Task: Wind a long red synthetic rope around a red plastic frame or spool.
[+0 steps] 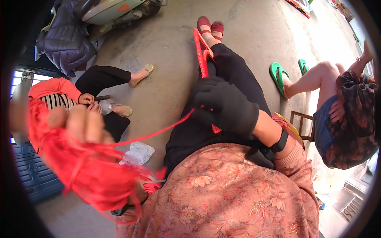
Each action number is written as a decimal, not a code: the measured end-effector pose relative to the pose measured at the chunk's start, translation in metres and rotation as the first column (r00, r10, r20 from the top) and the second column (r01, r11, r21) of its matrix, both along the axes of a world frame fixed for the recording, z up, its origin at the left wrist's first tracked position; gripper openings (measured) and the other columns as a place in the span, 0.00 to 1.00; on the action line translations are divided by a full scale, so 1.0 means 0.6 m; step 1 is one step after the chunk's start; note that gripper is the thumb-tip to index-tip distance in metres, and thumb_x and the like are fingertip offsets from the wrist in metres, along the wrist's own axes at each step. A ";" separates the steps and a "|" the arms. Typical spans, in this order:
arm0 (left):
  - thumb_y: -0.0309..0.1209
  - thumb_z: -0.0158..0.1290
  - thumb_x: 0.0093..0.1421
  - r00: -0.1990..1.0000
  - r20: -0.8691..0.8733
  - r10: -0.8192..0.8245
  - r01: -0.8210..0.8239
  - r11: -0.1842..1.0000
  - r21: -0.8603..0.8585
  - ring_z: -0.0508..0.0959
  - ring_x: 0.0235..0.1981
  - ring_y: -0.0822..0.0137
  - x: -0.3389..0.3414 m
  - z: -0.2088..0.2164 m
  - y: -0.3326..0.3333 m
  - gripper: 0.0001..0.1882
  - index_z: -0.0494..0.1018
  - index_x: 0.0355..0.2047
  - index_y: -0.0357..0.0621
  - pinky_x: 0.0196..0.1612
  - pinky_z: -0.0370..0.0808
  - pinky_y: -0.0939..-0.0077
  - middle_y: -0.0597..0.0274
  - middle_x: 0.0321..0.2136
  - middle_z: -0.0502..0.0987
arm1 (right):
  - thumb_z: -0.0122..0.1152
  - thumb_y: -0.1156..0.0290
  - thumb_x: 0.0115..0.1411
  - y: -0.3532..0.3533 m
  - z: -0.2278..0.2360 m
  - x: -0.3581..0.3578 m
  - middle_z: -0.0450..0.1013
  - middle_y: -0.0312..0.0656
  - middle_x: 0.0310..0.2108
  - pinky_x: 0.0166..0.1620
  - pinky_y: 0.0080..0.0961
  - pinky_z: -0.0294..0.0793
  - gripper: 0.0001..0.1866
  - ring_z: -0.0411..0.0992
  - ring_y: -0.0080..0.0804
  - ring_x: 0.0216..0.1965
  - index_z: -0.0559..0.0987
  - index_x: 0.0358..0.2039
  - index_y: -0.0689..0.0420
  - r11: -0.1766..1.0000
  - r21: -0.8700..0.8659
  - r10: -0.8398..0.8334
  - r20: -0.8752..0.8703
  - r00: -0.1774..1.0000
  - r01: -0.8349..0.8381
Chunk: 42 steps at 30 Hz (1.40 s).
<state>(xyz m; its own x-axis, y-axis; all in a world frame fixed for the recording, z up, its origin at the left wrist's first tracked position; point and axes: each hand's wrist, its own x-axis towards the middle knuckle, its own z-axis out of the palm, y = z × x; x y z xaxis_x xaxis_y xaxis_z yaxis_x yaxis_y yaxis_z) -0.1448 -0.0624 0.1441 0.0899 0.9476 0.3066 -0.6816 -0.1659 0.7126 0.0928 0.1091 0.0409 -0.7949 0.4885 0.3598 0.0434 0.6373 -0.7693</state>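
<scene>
My right hand [226, 105], in a black glove, is closed around a flat bright-red strip with toothed edges [201, 57] that lies along my lap and leg. Its lower end pokes out beneath the glove. A thin red cord [158, 131] runs slack-free from the glove down to my left hand [85, 123]. That hand is raised at the left, bare and smeared by motion, its fingers curled on the cord. A loose mass of red cord or fabric [93, 178] covers my left forearm; its exact kind is too blurred to tell.
To the left sits a person in a red jacket [59, 89], hands together at a clear bag. Another person [351, 119] in green sandals sits at the right. A crumpled white plastic bag [138, 154] lies on the floor. A scooter [115, 12] with a padded cover stands behind.
</scene>
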 end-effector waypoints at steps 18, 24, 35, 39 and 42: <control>0.31 0.66 0.46 0.533 -0.846 -0.016 -0.518 0.785 -0.341 0.79 0.34 0.73 0.184 -0.253 0.093 0.26 0.70 0.44 0.39 0.41 0.75 0.75 0.63 0.28 0.79 | 0.58 0.69 0.60 -0.083 0.071 0.177 0.74 0.39 0.22 0.26 0.18 0.67 0.09 0.68 0.21 0.20 0.78 0.31 0.64 0.294 -0.956 -0.070 -0.025 0.997 -0.003; 0.21 0.61 0.53 0.842 -0.492 0.220 -0.458 0.773 -0.438 0.77 0.43 0.70 0.142 -0.212 0.071 0.24 0.65 0.50 0.38 0.42 0.77 0.76 0.58 0.43 0.75 | 0.56 0.67 0.62 0.008 -0.008 0.170 0.75 0.34 0.30 0.32 0.16 0.69 0.13 0.70 0.18 0.28 0.77 0.43 0.61 0.333 -0.941 -0.437 -0.216 0.873 -0.066; 0.19 0.56 0.48 -0.163 -0.971 0.176 -0.362 0.905 0.225 0.79 0.37 0.55 0.126 -0.247 0.094 0.14 0.71 0.37 0.38 0.40 0.76 0.68 0.49 0.35 0.76 | 0.64 0.65 0.54 -0.021 -0.069 0.059 0.77 0.48 0.32 0.38 0.33 0.75 0.20 0.77 0.44 0.35 0.76 0.47 0.54 0.973 -0.131 -0.124 0.390 0.912 0.189; 0.19 0.56 0.54 0.768 -0.640 -0.026 -0.348 0.822 -0.452 0.79 0.37 0.68 0.159 -0.269 0.111 0.16 0.69 0.44 0.36 0.36 0.77 0.75 0.59 0.40 0.77 | 0.67 0.67 0.51 -0.020 -0.071 0.070 0.76 0.48 0.32 0.37 0.32 0.75 0.20 0.76 0.45 0.33 0.76 0.45 0.55 0.985 -0.115 -0.075 0.385 0.920 0.129; 0.18 0.56 0.55 0.798 -0.588 0.134 -0.424 0.818 -0.388 0.77 0.42 0.70 0.157 -0.266 0.112 0.19 0.68 0.48 0.37 0.36 0.78 0.80 0.60 0.43 0.75 | 0.69 0.71 0.49 -0.009 -0.088 0.096 0.77 0.43 0.31 0.38 0.28 0.75 0.20 0.77 0.34 0.31 0.76 0.44 0.59 0.931 -0.285 -0.172 0.209 0.963 0.229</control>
<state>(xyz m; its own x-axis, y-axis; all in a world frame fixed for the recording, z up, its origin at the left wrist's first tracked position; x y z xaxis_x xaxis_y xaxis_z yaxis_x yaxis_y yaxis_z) -0.0509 0.0049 -0.0156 -0.1985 0.9588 -0.2032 -0.1680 0.1710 0.9708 0.1506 0.1035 -0.0117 -0.7057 0.7078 0.0313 0.2991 0.3377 -0.8925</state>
